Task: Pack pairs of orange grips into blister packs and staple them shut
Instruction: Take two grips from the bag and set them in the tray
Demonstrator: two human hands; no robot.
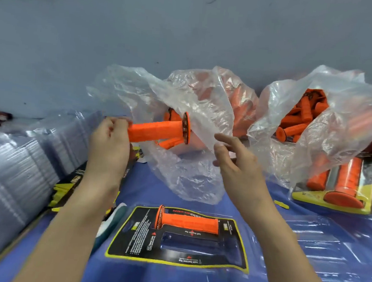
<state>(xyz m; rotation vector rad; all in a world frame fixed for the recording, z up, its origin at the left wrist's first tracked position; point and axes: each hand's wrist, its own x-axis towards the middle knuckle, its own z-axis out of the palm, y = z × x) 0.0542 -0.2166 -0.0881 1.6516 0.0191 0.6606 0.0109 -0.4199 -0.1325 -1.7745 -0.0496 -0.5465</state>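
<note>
My left hand (110,139) holds an orange grip (157,130) by its open end, level in the air, with its flanged end pointing right into the mouth of a clear plastic bag (183,109). My right hand (237,160) hovers open just right of it, fingers spread, holding nothing. On the blue table in front of me lies an open blister pack (177,238) with a black and yellow card. One orange grip (187,222) sits in its upper cavity; the lower cavity is bare.
A second clear bag (315,120) of orange grips stands at the right. Filled packs (341,186) lie at the far right. A tall stack of clear blister shells (18,165) lies at the left, with printed cards (70,185) beside it. A clear blister half (319,247) lies right of the open pack.
</note>
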